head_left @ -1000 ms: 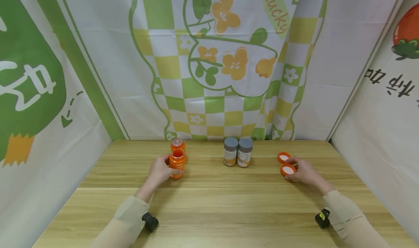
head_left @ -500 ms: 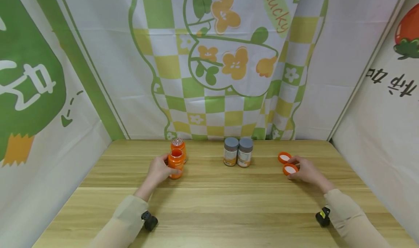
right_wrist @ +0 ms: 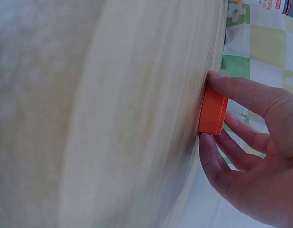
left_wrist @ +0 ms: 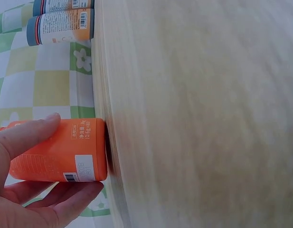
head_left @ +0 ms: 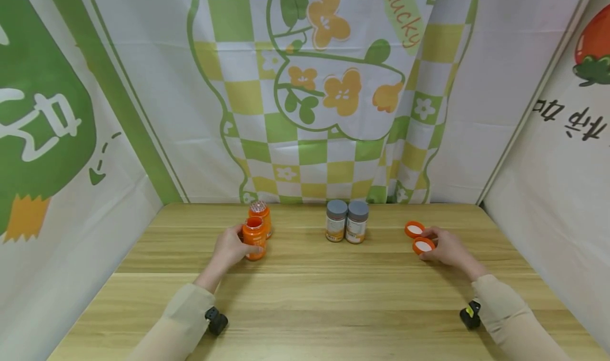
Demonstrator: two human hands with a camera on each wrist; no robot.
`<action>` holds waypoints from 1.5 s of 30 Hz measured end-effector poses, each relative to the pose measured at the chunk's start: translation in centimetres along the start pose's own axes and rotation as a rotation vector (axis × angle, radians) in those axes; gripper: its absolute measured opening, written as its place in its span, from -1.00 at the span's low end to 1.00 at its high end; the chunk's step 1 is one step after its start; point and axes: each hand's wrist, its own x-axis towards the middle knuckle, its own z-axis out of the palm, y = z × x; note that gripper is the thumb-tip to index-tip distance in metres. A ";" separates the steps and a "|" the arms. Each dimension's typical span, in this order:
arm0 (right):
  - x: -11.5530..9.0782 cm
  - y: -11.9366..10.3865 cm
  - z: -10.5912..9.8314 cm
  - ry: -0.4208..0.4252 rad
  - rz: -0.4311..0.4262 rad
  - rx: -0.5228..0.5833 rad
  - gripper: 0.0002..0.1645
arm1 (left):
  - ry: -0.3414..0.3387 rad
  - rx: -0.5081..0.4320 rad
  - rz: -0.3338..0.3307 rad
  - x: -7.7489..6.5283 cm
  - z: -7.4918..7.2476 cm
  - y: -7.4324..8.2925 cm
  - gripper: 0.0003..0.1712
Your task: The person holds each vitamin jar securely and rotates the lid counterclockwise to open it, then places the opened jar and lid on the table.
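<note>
My left hand (head_left: 231, 248) grips an open orange bottle (head_left: 255, 240) upright on the table, thumb on its near side and fingers round the far side. Just behind it stands a second orange bottle (head_left: 260, 211), its mouth showing a whitish, speckled top; the front bottle partly hides it. On the right, my right hand (head_left: 447, 250) pinches an orange cap (head_left: 423, 246) between thumb and fingers, white inner face up. Another orange cap (head_left: 414, 229) lies just behind that one, also inner face up. In the right wrist view the pinched cap (right_wrist: 214, 107) sits at the table surface.
Two bottles with grey lids, a left one (head_left: 335, 221) and a right one (head_left: 357, 222), stand side by side at the back middle of the wooden table (head_left: 314, 308). A checked cloth (head_left: 310, 160) hangs behind the table's back edge.
My left hand has shifted the front orange bottle slightly left. My right hand has moved the near cap slightly right. The grey-lidded bottles stay where they were.
</note>
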 end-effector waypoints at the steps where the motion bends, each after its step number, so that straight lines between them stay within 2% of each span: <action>1: 0.0 0.0 0.0 0.000 0.004 -0.002 -0.29 | -0.001 0.002 0.000 0.0 0.0 0.0 -0.26; 14: -0.1 -0.2 -0.3 0.006 0.058 0.017 -0.30 | -0.006 0.025 0.005 0.3 -0.2 0.0 -0.22; 30: 0.1 0.1 -0.3 0.034 0.034 0.014 -0.31 | -0.013 0.057 0.011 0.4 -0.3 0.3 -0.26; 45: 0.1 0.0 -0.3 0.023 0.043 0.012 -0.32 | -0.031 0.043 -0.011 0.4 -0.3 0.3 -0.23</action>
